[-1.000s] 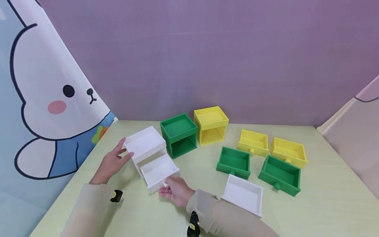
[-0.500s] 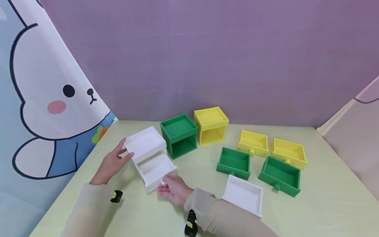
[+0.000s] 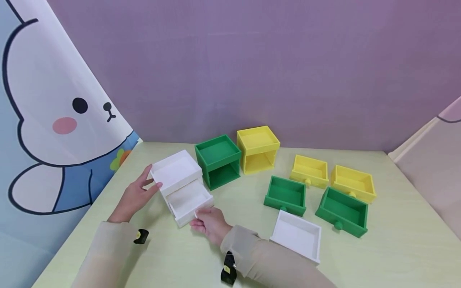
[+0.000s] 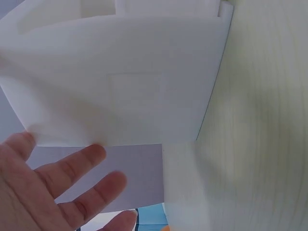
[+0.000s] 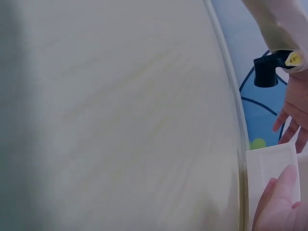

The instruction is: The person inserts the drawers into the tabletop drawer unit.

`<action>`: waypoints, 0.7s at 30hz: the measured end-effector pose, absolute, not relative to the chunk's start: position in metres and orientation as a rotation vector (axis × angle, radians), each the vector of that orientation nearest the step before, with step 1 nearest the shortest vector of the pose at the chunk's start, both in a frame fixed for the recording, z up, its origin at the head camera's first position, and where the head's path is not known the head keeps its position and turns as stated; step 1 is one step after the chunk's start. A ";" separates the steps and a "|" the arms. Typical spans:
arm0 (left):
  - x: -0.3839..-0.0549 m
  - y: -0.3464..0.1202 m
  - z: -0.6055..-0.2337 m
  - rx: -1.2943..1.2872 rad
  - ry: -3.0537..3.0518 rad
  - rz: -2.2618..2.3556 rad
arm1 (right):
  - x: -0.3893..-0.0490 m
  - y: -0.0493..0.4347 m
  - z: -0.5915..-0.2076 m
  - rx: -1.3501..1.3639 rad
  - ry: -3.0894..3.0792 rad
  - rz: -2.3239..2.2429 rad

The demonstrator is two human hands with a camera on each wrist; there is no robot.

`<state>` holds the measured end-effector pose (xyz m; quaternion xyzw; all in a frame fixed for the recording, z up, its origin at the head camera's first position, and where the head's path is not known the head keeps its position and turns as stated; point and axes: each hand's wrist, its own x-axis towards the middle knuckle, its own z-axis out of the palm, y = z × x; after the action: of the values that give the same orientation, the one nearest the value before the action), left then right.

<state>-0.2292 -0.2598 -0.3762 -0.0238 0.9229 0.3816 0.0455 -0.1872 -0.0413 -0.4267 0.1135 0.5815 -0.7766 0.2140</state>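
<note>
A white cabinet stands at the left of the table with a white drawer partly inserted in its front. My right hand pinches the drawer's front at its small knob, which the fingers mostly hide. My left hand touches the cabinet's left side, thumb near the front and index finger at the back corner. In the left wrist view the left fingers are spread and nearly straight, some of them off the white side panel.
Green and yellow cabinets with bare openings stand behind to the right. Further right lie two green drawers, two yellow drawers and another white drawer, beside the right forearm. A purple backdrop rises behind the table.
My right hand has pushed the white drawer further back into the white cabinet. The left hand keeps its place on the cabinet's side.
</note>
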 end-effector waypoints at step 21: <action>-0.229 -0.260 -0.377 -0.058 2.840 1.164 | -0.204 -0.051 -0.431 0.379 1.653 -2.245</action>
<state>-0.2292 -0.2595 -0.3770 -0.0190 0.9246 0.3788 0.0357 -0.2035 -0.0507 -0.4306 0.1330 0.5797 -0.7871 0.1633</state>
